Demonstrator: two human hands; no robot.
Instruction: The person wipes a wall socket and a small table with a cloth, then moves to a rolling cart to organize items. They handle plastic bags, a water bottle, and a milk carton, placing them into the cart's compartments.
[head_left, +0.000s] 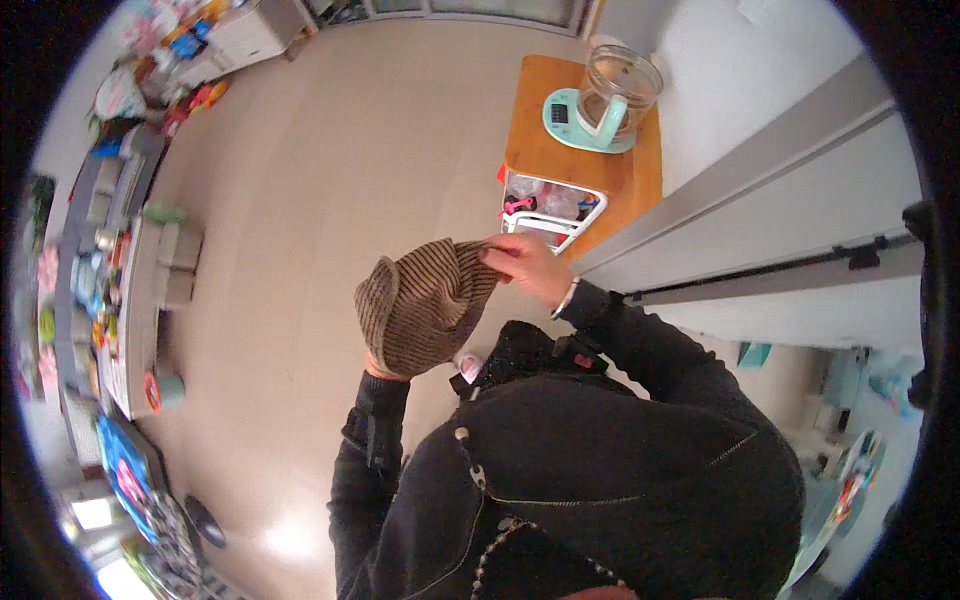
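A brown and black striped knit hat (427, 307) with a folded brim is held up in front of my body. My right hand (529, 268) pinches the hat's far right end between thumb and fingers. My left hand (382, 369) is at the hat's lower left; only a small part near the wrist shows, and its fingers are hidden inside or behind the fabric.
At the upper right, a wooden-topped cart (547, 79) bears a glass electric kettle (619, 90) with a mint base. A white sliding door (750, 202) lies to the right. On the left stand a cluttered long table (142, 315), grey stools (180, 246) and a bin (169, 393).
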